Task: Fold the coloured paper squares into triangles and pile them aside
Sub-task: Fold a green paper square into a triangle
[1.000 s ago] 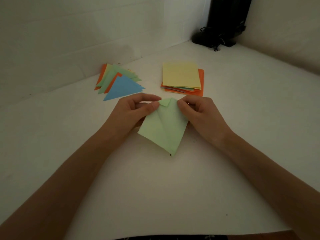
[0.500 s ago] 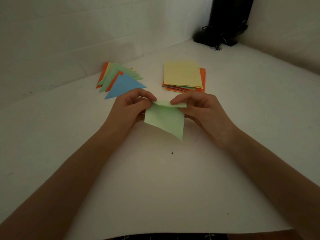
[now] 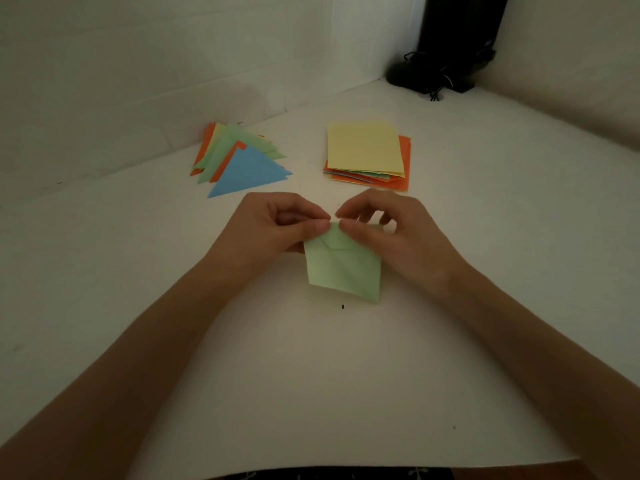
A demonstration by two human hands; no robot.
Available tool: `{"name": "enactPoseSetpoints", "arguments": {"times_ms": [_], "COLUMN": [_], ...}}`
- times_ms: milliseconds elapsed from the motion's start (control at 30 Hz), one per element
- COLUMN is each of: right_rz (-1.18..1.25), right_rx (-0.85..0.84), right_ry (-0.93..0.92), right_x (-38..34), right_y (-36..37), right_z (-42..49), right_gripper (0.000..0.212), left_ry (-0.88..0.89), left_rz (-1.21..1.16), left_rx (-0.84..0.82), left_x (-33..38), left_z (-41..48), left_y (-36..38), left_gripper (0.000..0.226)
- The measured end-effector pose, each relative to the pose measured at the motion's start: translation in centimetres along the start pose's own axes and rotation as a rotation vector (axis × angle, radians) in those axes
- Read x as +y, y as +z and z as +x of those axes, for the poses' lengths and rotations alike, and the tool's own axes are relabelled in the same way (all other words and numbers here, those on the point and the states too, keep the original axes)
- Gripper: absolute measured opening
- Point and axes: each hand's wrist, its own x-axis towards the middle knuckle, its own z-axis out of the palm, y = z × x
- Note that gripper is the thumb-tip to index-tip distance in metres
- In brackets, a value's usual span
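1. Closest in: plain counter (image 3: 311, 375) and a tiny black speck (image 3: 343, 306) just under the paper's low corner. Probably harmless.
2. Next, the green paper square (image 3: 343, 268), held tilted in the middle of the counter, with a diagonal crease across it and a small flap turned over at the top. Can't tell whether the low corner touches down.
3. Pinched at that top corner by both hands, left (image 3: 277, 226) and right (image 3: 388, 230), thumb and forefinger closed on the sheet and tips nearly meeting. Main worry here: lining up corners in mid-air on floppy paper, so easy to end up with a skewed triangle. Could also press that stray flap in for good, or crumple the tip by squeezing too hard.
4. Further back on the left, the pile of folded triangles (image 3: 242, 161), blue on top and already fanned out. Dropping the next one on carelessly likely means more sliding.
5. Back on the right, the stack of unfolded squares (image 3: 367, 150), yellow on top, just beyond the right knuckles. Easy to bump, or to grab two sheets at once.
6. Way off in the corner, a black thing with cords (image 3: 450, 46). Not a concern.
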Motion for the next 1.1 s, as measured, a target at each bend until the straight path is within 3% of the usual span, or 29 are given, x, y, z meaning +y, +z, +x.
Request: {"name": "enactPoseSetpoints", "arguments": {"times_ms": [133, 400, 667, 733, 800, 900, 967, 1100], "right_rz": [-0.075, 0.188, 0.063, 0.227, 0.384, 0.383, 0.286, 0.326], "right_rx": [-0.001, 0.16, 0.157, 0.101, -0.017, -0.164, -0.114, 0.052], "right_ry": [0.004, 0.082, 0.05, 0.03, -0.007, -0.033, -0.033, -0.031], "right_x": [0.1, 0.6, 0.8, 0.5, 0.3, 0.1, 0.2, 0.5], "right_y": [0.6, -1.5, -1.0, -1.0, -1.2, -0.8, -0.2, 0.1], "right_z": [0.0, 0.8, 0.9, 0.8, 0.6, 0.2, 0.1, 0.5], "right_gripper": [0.008, 0.021, 0.015, 0.007, 0.023, 0.049, 0.051, 0.03], "left_ry": [0.046, 0.043, -0.008, -0.008, 0.007, 0.051, 0.073, 0.064], "left_rz": [0.054, 0.012, -0.081, -0.117, -0.15, -0.158, -0.135, -0.105], "left_rx": [-0.033, 0.068, 0.08, 0.132, 0.212, 0.27, 0.259, 0.203], "left_x": [0.1, -0.1, -0.4, -0.6, -0.6, -0.6, -0.4, -0.2], "left_z": [-0.2, 0.2, 0.5, 0.6, 0.7, 0.8, 0.7, 0.5], "left_y": [0.4, -0.6, -0.9, -0.8, -0.8, -0.9, -0.7, -0.6], "left_gripper": [0.014, 0.017, 0.018, 0.018, 0.019, 0.024, 0.025, 0.024]}}
